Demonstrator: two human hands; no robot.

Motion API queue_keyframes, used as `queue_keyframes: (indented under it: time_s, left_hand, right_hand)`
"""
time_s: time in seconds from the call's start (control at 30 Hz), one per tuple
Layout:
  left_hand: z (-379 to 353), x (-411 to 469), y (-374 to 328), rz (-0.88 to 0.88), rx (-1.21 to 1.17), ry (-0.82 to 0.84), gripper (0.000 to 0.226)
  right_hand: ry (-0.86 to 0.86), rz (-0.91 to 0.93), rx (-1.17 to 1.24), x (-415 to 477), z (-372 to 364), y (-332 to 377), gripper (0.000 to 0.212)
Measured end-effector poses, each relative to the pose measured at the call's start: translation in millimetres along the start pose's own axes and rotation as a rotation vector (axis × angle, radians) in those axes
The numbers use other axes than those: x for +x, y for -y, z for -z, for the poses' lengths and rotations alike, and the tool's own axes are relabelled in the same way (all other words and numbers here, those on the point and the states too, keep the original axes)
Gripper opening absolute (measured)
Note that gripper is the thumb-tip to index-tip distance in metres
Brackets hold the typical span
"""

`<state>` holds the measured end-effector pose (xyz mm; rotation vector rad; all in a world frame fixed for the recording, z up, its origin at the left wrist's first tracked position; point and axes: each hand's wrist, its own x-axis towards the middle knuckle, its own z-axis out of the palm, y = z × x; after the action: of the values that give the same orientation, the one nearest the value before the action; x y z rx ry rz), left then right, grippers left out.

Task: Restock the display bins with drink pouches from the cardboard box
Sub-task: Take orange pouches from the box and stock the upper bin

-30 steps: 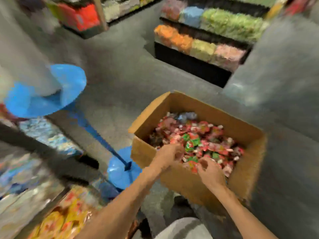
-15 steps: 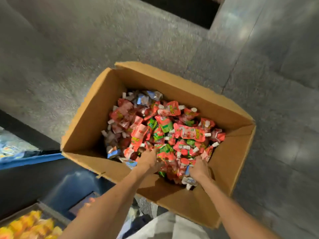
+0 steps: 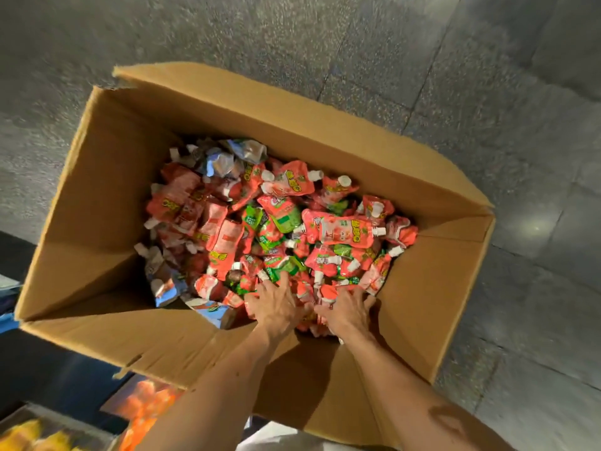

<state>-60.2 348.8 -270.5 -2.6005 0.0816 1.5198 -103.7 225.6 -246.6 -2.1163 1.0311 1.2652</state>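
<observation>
An open cardboard box (image 3: 97,203) stands on the grey floor, holding a heap of red and green drink pouches (image 3: 338,232) with white caps. A few blue and silver pouches (image 3: 224,161) lie at its far left. Both hands are inside the near end of the box, side by side. My left hand (image 3: 276,304) lies with spread fingers pressed on the pouches. My right hand (image 3: 348,312) digs its curled fingers into the pouches, fingertips buried, with a small bunch bunched up between the two hands.
A display bin of orange and yellow packs (image 3: 143,405) shows at the bottom left, under the box's near flap (image 3: 156,346). A dark shelf edge (image 3: 13,255) runs along the left. Grey tiled floor (image 3: 520,125) surrounds the box.
The view swung from the aisle down onto the box and came closer. Both hands stayed at the near end of the pile and sank deeper among the pouches.
</observation>
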Motion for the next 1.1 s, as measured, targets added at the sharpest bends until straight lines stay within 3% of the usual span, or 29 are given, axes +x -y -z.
queue_keyframes:
  time_s: [0.23, 0.4, 0.53, 0.6, 0.73, 0.87, 1.0, 1.1]
  left_hand:
    - [11, 0, 21, -0.160, -0.146, 0.139, 0.073]
    - [21, 0, 35, -0.242, -0.328, 0.205, 0.073]
    - [19, -5, 40, -0.178, -0.427, 0.198, 0.070]
    - [22, -6, 46, -0.129, -0.493, 0.205, 0.071]
    - [40, -8, 59, -0.149, -0.664, 0.235, 0.060]
    - [61, -17, 72, -0.192, -0.683, 0.217, 0.076]
    - [75, -36, 84, -0.240, -0.682, 0.195, 0.077]
    - [80, -53, 102, -0.274, -0.924, 0.181, 0.077]
  right_hand:
    - [-0.029, 0.044, 0.017, 5, 1, -1, 0.056]
    - [0.033, 0.042, 0.043, 2, -2, 8, 0.069]
    - [0.119, 0.002, 0.020, 10, -14, 7, 0.077]
    - [0.079, 0.041, 0.013, 13, -15, 6, 0.067]
    - [-0.033, 0.123, 0.027, 12, -3, 1, 0.029]
    - [-0.059, 0.144, 0.008, -2, 6, 1, 0.042]
    - [-0.060, 0.196, 0.055, -21, 17, 5, 0.051]
    - [-0.077, 0.214, 0.171, -47, 37, 14, 0.041]
